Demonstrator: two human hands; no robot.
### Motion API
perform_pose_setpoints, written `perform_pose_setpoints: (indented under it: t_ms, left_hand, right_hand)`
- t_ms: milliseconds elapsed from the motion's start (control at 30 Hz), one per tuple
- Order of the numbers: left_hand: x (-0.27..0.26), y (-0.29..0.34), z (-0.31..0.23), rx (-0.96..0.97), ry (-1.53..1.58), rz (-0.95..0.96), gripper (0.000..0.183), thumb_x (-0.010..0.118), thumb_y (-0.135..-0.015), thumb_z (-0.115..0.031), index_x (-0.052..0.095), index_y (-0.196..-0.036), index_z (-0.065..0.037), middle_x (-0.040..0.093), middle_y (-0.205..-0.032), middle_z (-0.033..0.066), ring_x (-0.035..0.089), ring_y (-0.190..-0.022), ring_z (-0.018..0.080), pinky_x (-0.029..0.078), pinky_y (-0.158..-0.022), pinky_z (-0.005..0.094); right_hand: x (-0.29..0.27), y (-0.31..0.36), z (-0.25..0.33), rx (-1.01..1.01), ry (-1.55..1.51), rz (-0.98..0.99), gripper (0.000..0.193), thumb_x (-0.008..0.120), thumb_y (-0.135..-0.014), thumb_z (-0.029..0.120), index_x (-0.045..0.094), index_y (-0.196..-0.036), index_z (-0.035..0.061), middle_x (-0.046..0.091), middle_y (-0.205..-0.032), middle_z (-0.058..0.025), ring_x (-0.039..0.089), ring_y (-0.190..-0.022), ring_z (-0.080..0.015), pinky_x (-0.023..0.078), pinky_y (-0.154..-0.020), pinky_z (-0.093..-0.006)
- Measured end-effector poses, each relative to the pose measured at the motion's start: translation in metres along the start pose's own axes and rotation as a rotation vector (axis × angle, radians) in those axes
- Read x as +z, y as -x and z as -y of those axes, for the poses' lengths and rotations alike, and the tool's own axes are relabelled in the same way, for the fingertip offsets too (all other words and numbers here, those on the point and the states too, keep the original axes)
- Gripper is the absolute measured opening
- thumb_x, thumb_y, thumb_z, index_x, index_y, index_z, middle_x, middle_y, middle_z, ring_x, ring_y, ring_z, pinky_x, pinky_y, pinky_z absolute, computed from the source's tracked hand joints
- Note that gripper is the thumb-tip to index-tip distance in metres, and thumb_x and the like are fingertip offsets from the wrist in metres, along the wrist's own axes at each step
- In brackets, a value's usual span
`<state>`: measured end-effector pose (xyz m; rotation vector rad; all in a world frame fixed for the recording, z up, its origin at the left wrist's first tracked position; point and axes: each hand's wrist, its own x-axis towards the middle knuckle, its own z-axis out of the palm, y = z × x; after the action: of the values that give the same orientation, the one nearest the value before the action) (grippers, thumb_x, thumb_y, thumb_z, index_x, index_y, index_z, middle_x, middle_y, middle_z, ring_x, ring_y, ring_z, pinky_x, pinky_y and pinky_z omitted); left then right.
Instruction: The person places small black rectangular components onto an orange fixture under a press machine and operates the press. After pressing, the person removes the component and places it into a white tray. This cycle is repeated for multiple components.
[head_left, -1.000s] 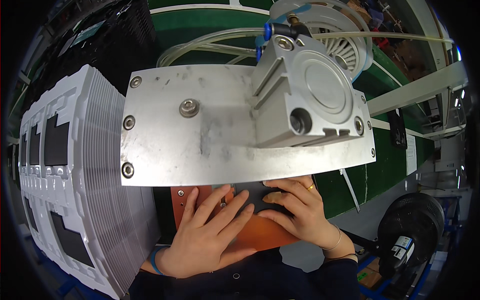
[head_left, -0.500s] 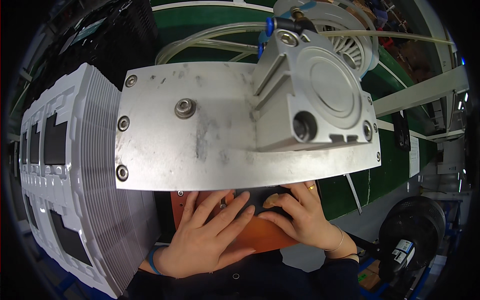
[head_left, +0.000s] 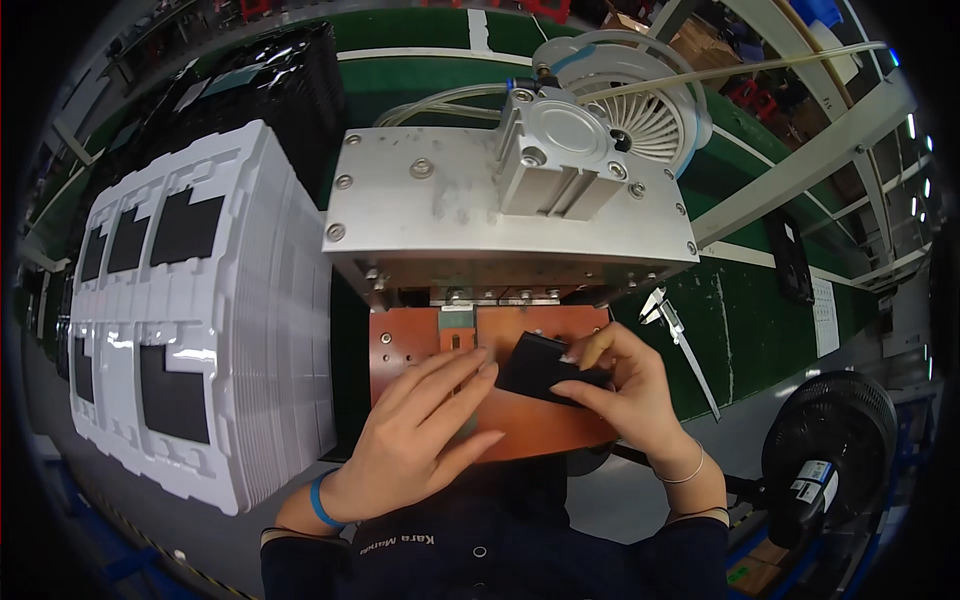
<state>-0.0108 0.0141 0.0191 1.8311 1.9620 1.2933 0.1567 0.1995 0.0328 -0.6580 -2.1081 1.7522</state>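
A flat black rectangular piece is pinched between the thumb and fingers of my right hand, tilted over the orange plate. One finger of that hand wears a yellowish finger cot. My left hand reaches over the left part of the plate, its fingers stretched out and the thumb apart, with nothing held. Its fingertips come close to the left edge of the black piece; I cannot tell whether they touch. Behind both hands stands the silver metal press with a square cylinder on top.
White stacked trays with black pieces in their pockets stand on the left, black stacked trays behind them. A caliper lies on the green table to the right. A black fan stands at the lower right.
The view has shifted back, so the press looks smaller and more of the orange plate shows. My right hand now holds the black piece tilted up over the plate, clear of the press.
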Motion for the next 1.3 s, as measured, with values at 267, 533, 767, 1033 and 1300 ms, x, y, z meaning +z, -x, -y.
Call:
perform_pose_setpoints:
  t_ms: [267, 533, 767, 1033, 1300]
  left_hand:
    - [0.008, -0.003, -0.019, -0.096, 0.032, -0.099, 0.041, 0.072, -0.083, -0.007, 0.063, -0.121, 0.002, 0.068, -0.091, 0.0154, 0.067, -0.074, 0.0266, 0.053, -0.067, 0.0326]
    - [0.015, -0.008, -0.016, -0.351, 0.419, -0.064, 0.021, 0.067, -0.088, -0.003, 0.067, -0.107, 0.005, 0.069, -0.080, 0.0121, 0.066, -0.066, 0.0141, 0.050, -0.060, 0.0266]
    - [-0.030, 0.040, -0.040, -0.214, 0.133, -0.527, 0.022, 0.076, -0.081, -0.004, 0.065, -0.096, 0.008, 0.069, -0.078, 0.0118, 0.066, -0.066, 0.0165, 0.049, -0.061, 0.0251]
    - [-0.043, 0.092, -0.044, 0.053, 0.148, -0.616, 0.021, 0.072, -0.081, -0.005, 0.061, -0.097, 0.002, 0.068, -0.074, 0.0169, 0.065, -0.058, 0.0226, 0.047, -0.051, 0.0269]
    - [-0.055, 0.124, -0.039, 0.332, 0.014, -0.571, 0.023, 0.063, -0.093, -0.016, 0.055, -0.106, 0.001, 0.059, -0.078, 0.0129, 0.055, -0.059, 0.0192, 0.040, -0.045, 0.0257]
  right_hand:
    - [-0.015, 0.003, -0.006, 0.212, -0.276, -0.038, 0.038, 0.075, -0.070, -0.015, 0.051, -0.084, 0.0102, 0.061, -0.099, -0.0018, 0.060, -0.096, -0.0091, 0.050, -0.088, -0.0261]
    - [0.011, 0.017, 0.010, -0.011, -0.223, 0.074, 0.033, 0.076, -0.074, -0.011, 0.051, -0.085, 0.0061, 0.060, -0.099, -0.0050, 0.060, -0.099, -0.0127, 0.050, -0.089, -0.0266]
    - [0.030, 0.051, -0.009, -0.650, 0.713, -0.073, 0.029, 0.079, -0.072, 0.013, 0.071, -0.099, 0.0097, 0.058, -0.104, -0.0055, 0.055, -0.091, -0.0231, 0.044, -0.077, -0.0354]
    - [0.042, 0.045, -0.021, -0.612, 0.943, -0.045, 0.032, 0.076, -0.076, 0.021, 0.071, -0.107, 0.0135, 0.055, -0.097, -0.0036, 0.050, -0.087, -0.0219, 0.040, -0.075, -0.0349]
    - [0.004, -0.017, -0.019, -0.487, 1.187, -0.278, 0.036, 0.070, -0.085, 0.027, 0.067, -0.114, 0.0064, 0.051, -0.089, -0.0073, 0.049, -0.083, -0.0256, 0.042, -0.070, -0.0375]
